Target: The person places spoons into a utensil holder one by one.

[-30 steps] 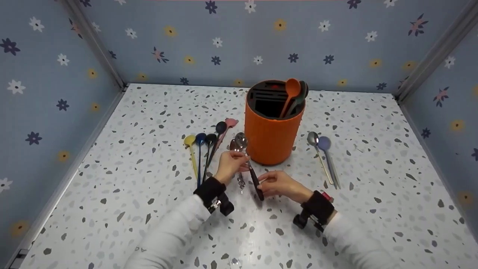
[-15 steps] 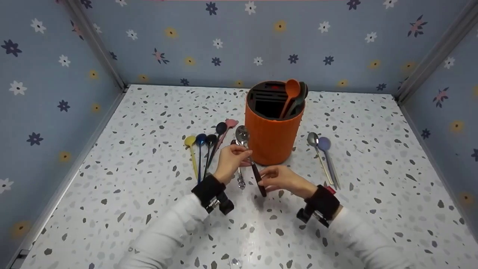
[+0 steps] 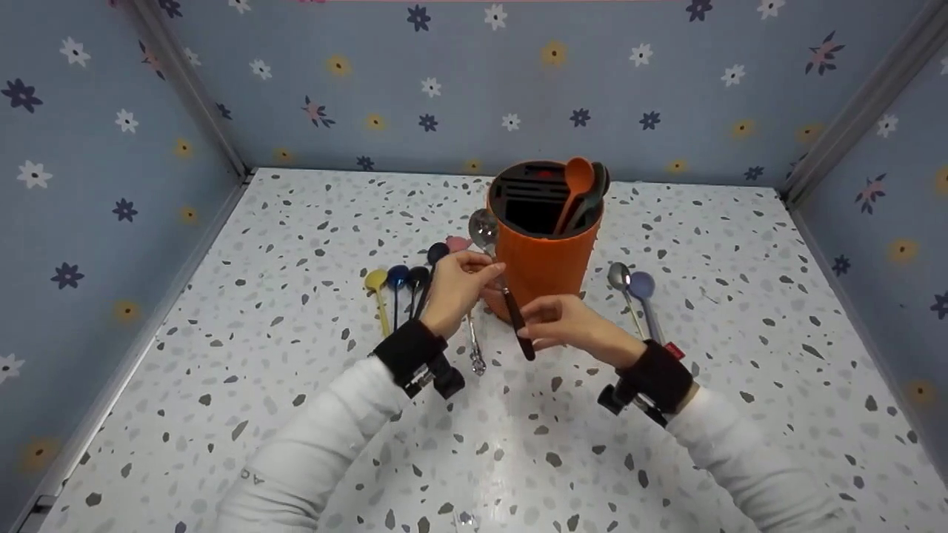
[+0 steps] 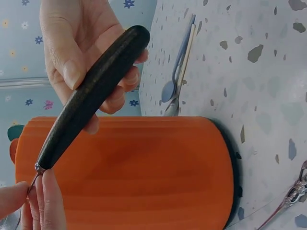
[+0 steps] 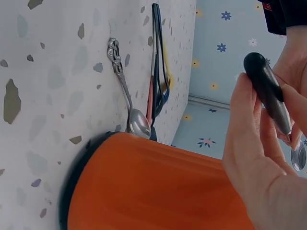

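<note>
A metal spoon with a dark handle (image 3: 520, 326) is raised in front of the orange utensil holder (image 3: 548, 270), bowl end up and away from me. My left hand (image 3: 455, 289) pinches its thin neck just above the handle. Lower down, my right hand (image 3: 574, 329) holds the handle between thumb and fingers; the left wrist view shows that dark handle (image 4: 93, 96) slanting across the right palm. An orange spoon (image 3: 580, 178) and dark green utensils (image 3: 601, 181) stand in the holder's right side. Below my left hand lies a silver spoon with an ornate handle (image 3: 475, 352).
Left of the holder lie a yellow spoon (image 3: 376, 280), a blue spoon (image 3: 398, 276), a pink spoon (image 3: 458, 243) and dark ones, partly behind my left hand. A silver spoon (image 3: 619, 275) and a lavender spoon (image 3: 643, 285) lie to the right. Flowered panels surround the speckled table.
Both hands have lifted the dark-handled spoon up and away from me, its bowl now beside the holder's upper rim. The other utensils have stayed where they were.
</note>
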Tool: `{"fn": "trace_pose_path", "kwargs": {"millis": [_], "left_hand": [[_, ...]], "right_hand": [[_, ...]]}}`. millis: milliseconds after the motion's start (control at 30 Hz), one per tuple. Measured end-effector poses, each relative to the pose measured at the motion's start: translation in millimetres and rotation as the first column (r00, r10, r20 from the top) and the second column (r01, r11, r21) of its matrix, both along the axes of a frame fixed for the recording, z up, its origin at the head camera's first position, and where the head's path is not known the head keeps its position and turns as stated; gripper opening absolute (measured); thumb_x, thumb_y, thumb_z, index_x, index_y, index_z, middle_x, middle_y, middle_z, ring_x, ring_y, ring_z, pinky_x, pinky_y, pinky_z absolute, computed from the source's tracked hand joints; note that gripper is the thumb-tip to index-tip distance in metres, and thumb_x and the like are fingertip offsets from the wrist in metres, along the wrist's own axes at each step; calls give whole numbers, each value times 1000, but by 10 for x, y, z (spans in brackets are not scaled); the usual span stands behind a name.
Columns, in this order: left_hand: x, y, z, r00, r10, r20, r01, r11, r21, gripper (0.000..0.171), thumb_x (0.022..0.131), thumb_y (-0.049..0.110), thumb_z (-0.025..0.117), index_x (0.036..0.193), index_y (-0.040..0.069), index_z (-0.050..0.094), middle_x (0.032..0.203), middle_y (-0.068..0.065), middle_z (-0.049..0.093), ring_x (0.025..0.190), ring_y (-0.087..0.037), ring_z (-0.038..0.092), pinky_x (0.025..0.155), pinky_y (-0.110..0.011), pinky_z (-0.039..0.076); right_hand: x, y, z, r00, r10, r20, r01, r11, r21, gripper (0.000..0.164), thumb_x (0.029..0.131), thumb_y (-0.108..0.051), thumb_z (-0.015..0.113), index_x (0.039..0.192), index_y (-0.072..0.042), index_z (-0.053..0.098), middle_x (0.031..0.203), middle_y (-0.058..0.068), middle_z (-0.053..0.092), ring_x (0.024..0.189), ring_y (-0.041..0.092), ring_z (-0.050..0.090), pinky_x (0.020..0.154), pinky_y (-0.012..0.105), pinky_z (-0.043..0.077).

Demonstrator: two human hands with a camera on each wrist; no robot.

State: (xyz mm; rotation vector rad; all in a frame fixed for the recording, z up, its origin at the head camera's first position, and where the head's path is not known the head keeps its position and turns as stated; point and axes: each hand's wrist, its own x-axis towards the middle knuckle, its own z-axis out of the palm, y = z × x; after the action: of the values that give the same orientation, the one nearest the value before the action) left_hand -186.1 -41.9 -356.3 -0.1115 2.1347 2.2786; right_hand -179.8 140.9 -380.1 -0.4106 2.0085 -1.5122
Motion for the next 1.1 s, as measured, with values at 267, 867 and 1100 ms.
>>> {"fn": "trace_pose_path", "kwargs": {"millis": [267,867,1100], "left_hand": [[-78,47,267,998,-5,-55,6,1000,17,16,80,1,62,92,-8,56,74,-8,55,58,-14,58,71,-43,53],[-236,52,953,967,-13,-255,14,1000,0,15,81,1,61,92,-8,56,75,-9,54,57,-14,57,61,-28,55],[-302,78,1149,955,-12,-296,6,1000,-20,14,81,2,62,91,-5,56,76,-9,55,66,-23,60,64,-28,55]], "right_hand": [[-56,52,257,999,9,-43,-10,1000,-26,40,80,-19,65,113,1,53,103,16,57,90,22,58,80,35,51],[-258,-27,910,980,-94,-173,89,995,-38,37,82,-11,62,114,3,53,108,16,56,93,22,58,79,33,52],[-323,-50,1102,969,-156,-193,151,988,-40,38,81,-9,62,115,4,51,107,18,55,91,21,59,78,32,52]]}}
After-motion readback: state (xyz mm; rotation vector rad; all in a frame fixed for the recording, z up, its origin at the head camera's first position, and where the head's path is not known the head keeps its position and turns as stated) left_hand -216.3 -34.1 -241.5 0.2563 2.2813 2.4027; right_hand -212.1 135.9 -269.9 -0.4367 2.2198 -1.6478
